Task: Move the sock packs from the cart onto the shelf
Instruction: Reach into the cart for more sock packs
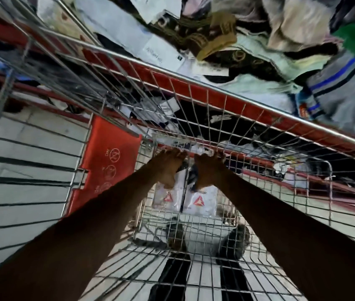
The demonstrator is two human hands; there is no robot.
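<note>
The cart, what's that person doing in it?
A person leans over a wire cart, both arms stretched to its far end. The left hand and right hand are closed on white sock packs with red triangle marks, which hang down inside the cart. Just past the cart is a red-edged shelf already piled with clothes and packs. These packs have not reached the shelf yet.

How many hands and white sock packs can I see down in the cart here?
Hands: 2, the left hand and the right hand
White sock packs with a red triangle: 2, one beside the other
Total: 4
</note>
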